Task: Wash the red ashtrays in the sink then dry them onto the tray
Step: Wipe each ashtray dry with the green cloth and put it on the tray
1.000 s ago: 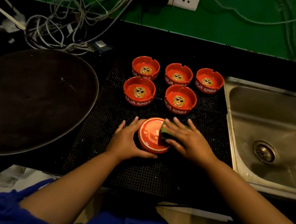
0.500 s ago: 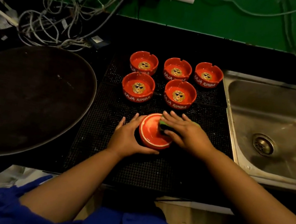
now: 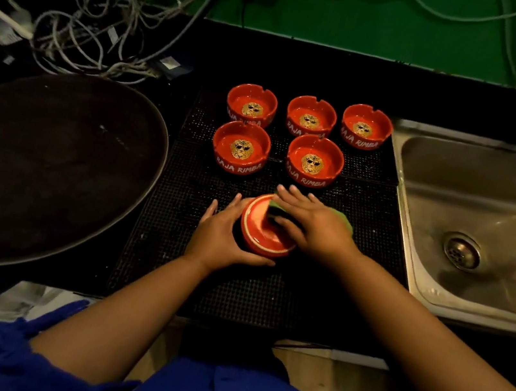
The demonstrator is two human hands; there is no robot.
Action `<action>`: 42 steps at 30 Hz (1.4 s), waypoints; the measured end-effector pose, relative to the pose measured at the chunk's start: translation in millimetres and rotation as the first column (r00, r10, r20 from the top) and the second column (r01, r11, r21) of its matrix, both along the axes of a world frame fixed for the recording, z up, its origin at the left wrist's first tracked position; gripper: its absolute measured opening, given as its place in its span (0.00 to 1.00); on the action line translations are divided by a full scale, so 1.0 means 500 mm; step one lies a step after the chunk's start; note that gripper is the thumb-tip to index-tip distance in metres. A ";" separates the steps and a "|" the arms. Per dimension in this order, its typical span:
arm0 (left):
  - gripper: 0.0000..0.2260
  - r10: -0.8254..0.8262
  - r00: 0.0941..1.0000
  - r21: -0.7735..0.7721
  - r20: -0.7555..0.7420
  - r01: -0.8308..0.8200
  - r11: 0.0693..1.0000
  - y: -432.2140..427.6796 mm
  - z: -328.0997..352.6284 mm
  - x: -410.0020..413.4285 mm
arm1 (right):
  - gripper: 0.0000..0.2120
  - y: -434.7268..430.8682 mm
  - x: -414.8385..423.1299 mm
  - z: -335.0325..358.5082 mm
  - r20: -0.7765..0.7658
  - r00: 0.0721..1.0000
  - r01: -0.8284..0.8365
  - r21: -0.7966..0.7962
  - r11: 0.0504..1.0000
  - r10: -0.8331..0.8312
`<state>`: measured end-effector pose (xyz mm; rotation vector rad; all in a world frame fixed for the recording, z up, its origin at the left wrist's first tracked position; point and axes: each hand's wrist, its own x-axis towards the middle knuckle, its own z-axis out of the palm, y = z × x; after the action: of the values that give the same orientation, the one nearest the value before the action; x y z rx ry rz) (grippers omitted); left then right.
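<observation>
White "RAJA RIMBA" on side walls of the 2 front-row ashtrays (image 3: 240, 150) (image 3: 314, 163), mid-mat (image 3: 183, 190). Same lettering, partly hidden, on the 3 back-row ashtrays (image 3: 251, 106) (image 3: 311, 117) (image 3: 366, 126) at mat's far edge.

So the red ashtray (image 3: 266, 230) is flipped bottom-up and tipped a bit, cupped by my left fingers (image 3: 233, 203), right fingers (image 3: 296, 199) over it. Five upright ashtrays (image 3: 240, 147) sit just past my fingertips, gold lion inside each. Steel sink (image 3: 438, 176) is right of my right fingers, round dark tray (image 3: 52, 162) left of the left ones.
</observation>
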<state>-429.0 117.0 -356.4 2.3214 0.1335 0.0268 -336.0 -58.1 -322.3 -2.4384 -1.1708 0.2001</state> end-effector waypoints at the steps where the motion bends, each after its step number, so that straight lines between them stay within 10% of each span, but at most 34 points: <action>1: 0.53 0.001 1.000 0.005 0.001 -0.001 1.000 0.000 0.000 0.000 | 0.23 0.028 -0.005 0.000 -0.004 1.000 0.023 -0.020 1.000 -0.023; 9: 0.49 0.011 1.000 -0.014 0.018 -0.010 1.000 0.001 -0.004 0.003 | 0.19 -0.020 -0.081 -0.003 0.055 0.982 -0.185 0.140 0.973 0.179; 16: 0.52 0.028 0.999 -0.010 0.023 -0.027 1.000 -0.001 0.000 -0.003 | 0.15 -0.030 -0.025 0.073 -0.375 0.910 0.358 0.490 0.795 -0.179; 22: 0.53 0.007 1.000 0.008 0.003 -0.007 1.000 -0.008 0.018 -0.005 | 0.24 0.035 -0.051 0.009 -0.015 0.997 0.065 -0.201 0.977 -0.069; 28: 0.49 0.002 1.000 0.000 0.029 -0.002 1.000 -0.001 -0.001 0.001 | 0.32 -0.026 -0.052 -0.008 0.051 0.982 -0.174 -0.109 0.979 0.180; 36: 0.54 0.023 0.999 0.029 0.029 -0.024 0.999 -0.006 0.000 0.000 | 0.26 0.046 -0.032 0.009 0.014 0.995 0.103 -0.207 0.973 -0.103; 42: 0.50 -0.002 1.000 0.014 0.028 0.002 1.000 -0.002 -0.005 0.001 | 0.31 -0.022 -0.062 -0.010 0.069 0.989 -0.122 -0.115 0.986 0.130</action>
<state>-428.6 116.2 -358.7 2.3340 0.1174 0.0590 -367.0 -69.2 -327.2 -2.4880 -1.3837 0.2163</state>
